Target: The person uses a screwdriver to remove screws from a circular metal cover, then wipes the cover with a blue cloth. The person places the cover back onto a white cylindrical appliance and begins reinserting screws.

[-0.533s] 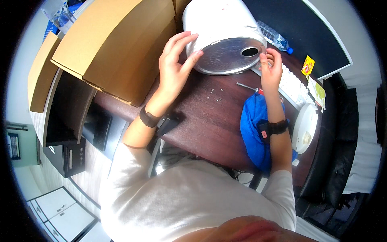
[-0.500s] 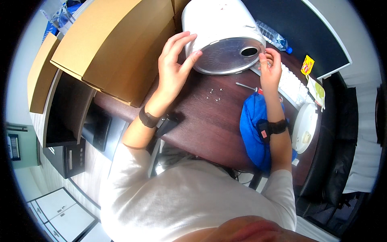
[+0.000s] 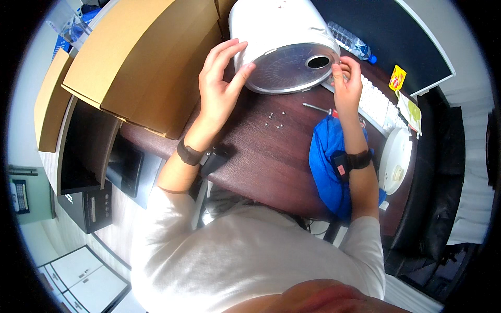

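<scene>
A white round appliance [image 3: 276, 31] lies on its side on the dark wooden desk [image 3: 261, 161], its grey metal base plate [image 3: 289, 68] with a round hole facing me. My left hand [image 3: 222, 86] presses flat against the left rim of the base, fingers spread. My right hand [image 3: 347, 81] is at the right rim of the base, fingertips pinched together there; whether they hold anything small I cannot tell. Several small screws [image 3: 275, 120] lie loose on the desk below the appliance. A screwdriver [image 3: 318, 108] lies beside my right hand.
Large cardboard boxes [image 3: 141, 68] stand at the left. A blue cloth [image 3: 329, 161] lies under my right forearm. A white keyboard [image 3: 378, 107], a white round lid [image 3: 395, 161], a plastic water bottle [image 3: 349, 41] and a dark monitor [image 3: 386, 36] are on the right.
My right hand has shifted slightly up along the right rim of the base. The left hand and the appliance stay about where they were.
</scene>
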{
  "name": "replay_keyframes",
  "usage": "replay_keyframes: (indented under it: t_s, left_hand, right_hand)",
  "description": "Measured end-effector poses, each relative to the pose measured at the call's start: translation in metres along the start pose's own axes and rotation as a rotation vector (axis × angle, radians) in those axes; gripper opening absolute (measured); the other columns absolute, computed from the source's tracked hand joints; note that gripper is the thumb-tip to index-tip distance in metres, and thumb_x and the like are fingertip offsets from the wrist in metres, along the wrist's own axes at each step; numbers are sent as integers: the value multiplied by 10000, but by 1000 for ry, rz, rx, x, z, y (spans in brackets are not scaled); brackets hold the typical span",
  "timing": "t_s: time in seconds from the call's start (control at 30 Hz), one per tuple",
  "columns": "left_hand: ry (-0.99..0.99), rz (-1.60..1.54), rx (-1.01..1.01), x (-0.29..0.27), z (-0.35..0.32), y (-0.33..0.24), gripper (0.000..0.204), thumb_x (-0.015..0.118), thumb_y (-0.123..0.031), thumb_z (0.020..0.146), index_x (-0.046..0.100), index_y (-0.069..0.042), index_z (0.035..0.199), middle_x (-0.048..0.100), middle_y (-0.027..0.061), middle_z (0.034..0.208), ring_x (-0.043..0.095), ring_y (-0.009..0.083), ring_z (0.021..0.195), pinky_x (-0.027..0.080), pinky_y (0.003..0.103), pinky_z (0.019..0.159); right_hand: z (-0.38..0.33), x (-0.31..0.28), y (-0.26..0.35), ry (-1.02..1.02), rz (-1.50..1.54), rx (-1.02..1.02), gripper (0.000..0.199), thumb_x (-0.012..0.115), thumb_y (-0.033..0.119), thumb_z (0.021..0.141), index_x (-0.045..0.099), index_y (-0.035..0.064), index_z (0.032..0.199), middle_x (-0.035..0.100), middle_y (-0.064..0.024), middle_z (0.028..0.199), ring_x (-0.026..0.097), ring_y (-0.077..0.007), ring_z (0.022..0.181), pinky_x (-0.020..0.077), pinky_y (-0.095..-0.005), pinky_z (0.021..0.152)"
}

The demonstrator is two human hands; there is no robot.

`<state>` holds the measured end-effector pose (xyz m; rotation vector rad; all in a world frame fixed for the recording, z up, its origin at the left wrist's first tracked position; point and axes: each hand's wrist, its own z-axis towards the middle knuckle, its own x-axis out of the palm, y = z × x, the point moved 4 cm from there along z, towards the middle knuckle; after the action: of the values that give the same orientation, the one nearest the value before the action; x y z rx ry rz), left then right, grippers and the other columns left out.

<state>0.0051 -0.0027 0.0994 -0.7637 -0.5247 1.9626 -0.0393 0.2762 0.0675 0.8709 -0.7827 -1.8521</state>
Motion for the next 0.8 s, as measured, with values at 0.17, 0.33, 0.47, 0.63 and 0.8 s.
replay_keyframes:
  t_s: [0.17, 0.33, 0.47, 0.63, 0.8]
  left_hand:
    - [1, 11, 9, 0, 0, 1, 339, 681, -162, 824, 609, -49, 1135, 575, 120, 1198, 542, 230, 1107, 454, 324, 864]
    - [-15, 8, -3, 0, 0, 0, 354, 712, -112, 773, 623, -48, 1109, 578, 123, 1167, 575, 254, 1058, 466, 332, 882]
    - [-10, 13, 5, 0, 0, 0, 346, 700, -121, 791, 617, -49, 1119, 576, 123, 1183, 566, 245, 1075, 462, 327, 878]
    - [5, 24, 16, 0, -1, 1, 341, 682, -142, 823, 605, -51, 1143, 572, 119, 1210, 546, 222, 1104, 457, 311, 860]
    - [18, 49, 22, 1, 0, 1, 344, 680, -146, 826, 603, -51, 1148, 570, 120, 1213, 543, 223, 1109, 462, 312, 858]
  right_hand:
    - [0, -1, 0, 6, 0, 19, 320, 647, 206, 876, 533, 4, 1096, 609, -78, 879, 582, -136, 802, 483, -260, 667]
    - [1, -2, -2, 2, -3, 23, 315, 654, 206, 871, 539, 7, 1087, 612, -78, 878, 583, -137, 800, 481, -262, 665]
    - [1, -2, 0, 7, 9, 31, 314, 662, 203, 864, 543, 9, 1079, 611, -72, 868, 582, -131, 790, 476, -258, 663]
    - [1, -1, 0, 5, 0, 24, 311, 670, 198, 857, 545, 10, 1070, 610, -66, 859, 581, -124, 779, 471, -255, 662]
    - [2, -2, -1, 1, -21, 0, 309, 669, 204, 859, 544, 11, 1065, 608, -67, 847, 587, -129, 773, 475, -258, 648]
